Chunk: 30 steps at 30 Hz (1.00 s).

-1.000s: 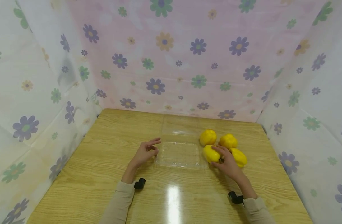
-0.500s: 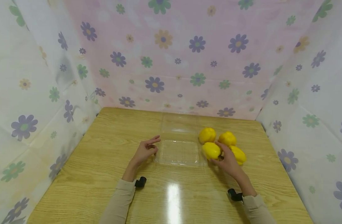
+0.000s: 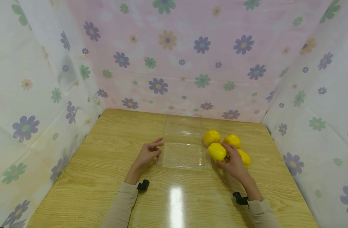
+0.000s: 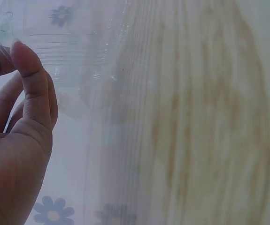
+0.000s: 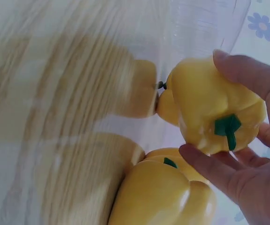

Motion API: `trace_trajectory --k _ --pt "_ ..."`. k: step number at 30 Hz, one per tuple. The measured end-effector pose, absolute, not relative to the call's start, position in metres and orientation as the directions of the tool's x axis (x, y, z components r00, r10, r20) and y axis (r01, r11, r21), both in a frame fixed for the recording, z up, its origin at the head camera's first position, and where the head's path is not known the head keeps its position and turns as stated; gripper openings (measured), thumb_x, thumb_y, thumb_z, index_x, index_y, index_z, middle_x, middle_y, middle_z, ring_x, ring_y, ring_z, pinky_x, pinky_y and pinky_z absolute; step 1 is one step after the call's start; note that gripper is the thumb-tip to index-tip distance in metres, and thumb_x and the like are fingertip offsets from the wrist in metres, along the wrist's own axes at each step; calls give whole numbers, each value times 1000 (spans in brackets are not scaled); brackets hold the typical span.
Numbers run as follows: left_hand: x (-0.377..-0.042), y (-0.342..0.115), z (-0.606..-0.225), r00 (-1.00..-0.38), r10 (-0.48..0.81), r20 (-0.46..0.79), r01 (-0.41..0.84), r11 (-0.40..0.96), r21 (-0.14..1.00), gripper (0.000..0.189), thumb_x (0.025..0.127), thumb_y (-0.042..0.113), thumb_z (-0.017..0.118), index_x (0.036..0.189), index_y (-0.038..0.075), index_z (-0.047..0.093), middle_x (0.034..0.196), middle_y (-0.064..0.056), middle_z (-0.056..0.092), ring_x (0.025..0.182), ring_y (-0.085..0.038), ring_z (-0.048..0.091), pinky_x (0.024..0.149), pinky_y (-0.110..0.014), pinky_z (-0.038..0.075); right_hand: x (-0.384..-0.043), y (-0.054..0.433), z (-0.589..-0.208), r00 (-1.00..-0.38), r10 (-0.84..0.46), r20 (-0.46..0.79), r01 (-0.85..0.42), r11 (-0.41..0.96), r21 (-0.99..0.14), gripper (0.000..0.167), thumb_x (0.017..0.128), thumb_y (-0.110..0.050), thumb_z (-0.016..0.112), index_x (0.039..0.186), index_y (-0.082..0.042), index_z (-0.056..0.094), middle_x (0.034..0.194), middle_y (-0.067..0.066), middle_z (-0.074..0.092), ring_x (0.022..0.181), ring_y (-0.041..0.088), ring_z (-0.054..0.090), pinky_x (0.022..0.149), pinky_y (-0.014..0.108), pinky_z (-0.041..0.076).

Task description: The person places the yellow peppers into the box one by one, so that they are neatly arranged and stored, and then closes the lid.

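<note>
In the head view a clear plastic clamshell container [image 3: 183,155] lies opened out on the table, its lid [image 3: 183,125] spread toward the back. At its left edge is my left hand [image 3: 146,154]; the left wrist view shows thumb and forefinger pinching the container's rim [image 4: 5,28]. My right hand [image 3: 234,164] grips a yellow bell pepper [image 3: 217,152] near its stem end, just right of the container. Thumb and fingers lie on opposite sides of this pepper in the right wrist view, its green stem [image 5: 227,125] facing the camera.
Three more yellow bell peppers stand close by: one behind the held pepper [image 3: 211,138], one farther right [image 3: 232,141], and one [image 3: 245,158] partly behind my right hand. Flowered cloth [image 3: 179,72] walls in the wooden table [image 3: 111,133] at the back and sides.
The held bell pepper has risen a little, and its body now overlaps the neighbouring peppers differently. My left hand has stayed at the container's edge.
</note>
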<state>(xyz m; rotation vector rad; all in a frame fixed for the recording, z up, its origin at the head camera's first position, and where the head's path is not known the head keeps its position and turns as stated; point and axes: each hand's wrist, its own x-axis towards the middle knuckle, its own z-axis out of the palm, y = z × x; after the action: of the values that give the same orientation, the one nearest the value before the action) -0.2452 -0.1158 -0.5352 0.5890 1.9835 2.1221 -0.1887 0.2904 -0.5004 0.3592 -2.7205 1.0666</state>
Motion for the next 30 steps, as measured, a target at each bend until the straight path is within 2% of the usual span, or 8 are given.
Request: trace_trajectory --k 4,12,14,17,20,22,26,30 --pt "-245 -114 -533 -911 380 159 138 -82 987 39 96 -10 61 133 -21 54 159 -27 34 78 -16 58 59 -20 52 -187 288 -497 -936 -121 329 -314 708 -633 79 75 1 88 143 7 48 138 34 45 122 52 50 92 67 49" --pt "-244 -111 -534 -919 367 144 111 -108 988 39 96 -11 60 133 -22 53 161 -26 33 71 -10 56 58 -19 51 -187 283 -494 -918 -51 393 -319 684 -656 81 74 2 88 143 9 46 135 31 50 120 48 51 93 66 48" --pt "-244 -111 -535 -922 362 138 104 -113 988 39 96 -12 59 133 -22 53 161 -26 33 70 -9 56 57 -19 51 -188 283 -495 -912 -39 409 -321 687 -652 82 73 1 89 142 8 47 133 30 52 116 45 53 91 60 51" --pt "-243 -111 -535 -926 354 135 102 -110 989 40 95 -12 60 133 -23 52 160 -27 33 70 -9 56 57 -19 50 -189 283 -497 -910 -4 416 -304 688 -659 83 73 -1 91 143 5 47 132 26 53 114 38 55 89 40 53" --pt "-242 -111 -534 -928 351 128 96 -106 990 40 95 -11 60 133 -23 52 161 -26 33 70 -9 56 56 -19 50 -191 283 -499 -906 23 423 -301 668 -680 83 73 -4 91 143 2 49 133 23 53 116 33 54 87 15 47" --pt "-241 -110 -534 -928 351 125 93 -106 990 40 95 -12 60 133 -22 52 161 -26 33 70 -9 56 56 -19 50 -193 284 -501 -901 28 433 -315 644 -698 81 74 -4 91 144 1 50 134 21 53 117 32 53 86 6 42" --pt "-241 -109 -533 -929 350 122 91 -104 990 39 95 -12 59 133 -22 53 161 -24 33 70 -9 56 56 -18 50 -195 283 -502 -894 4 449 -366 571 -735 80 75 -3 90 144 -1 52 132 18 54 115 26 54 87 6 46" --pt "-242 -109 -534 -929 347 126 95 -104 990 39 95 -12 59 132 -22 53 161 -25 33 70 -9 56 56 -18 50 -189 275 -493 -895 -35 445 -407 472 -782 80 74 4 88 145 1 51 133 19 55 112 9 56 86 12 52"
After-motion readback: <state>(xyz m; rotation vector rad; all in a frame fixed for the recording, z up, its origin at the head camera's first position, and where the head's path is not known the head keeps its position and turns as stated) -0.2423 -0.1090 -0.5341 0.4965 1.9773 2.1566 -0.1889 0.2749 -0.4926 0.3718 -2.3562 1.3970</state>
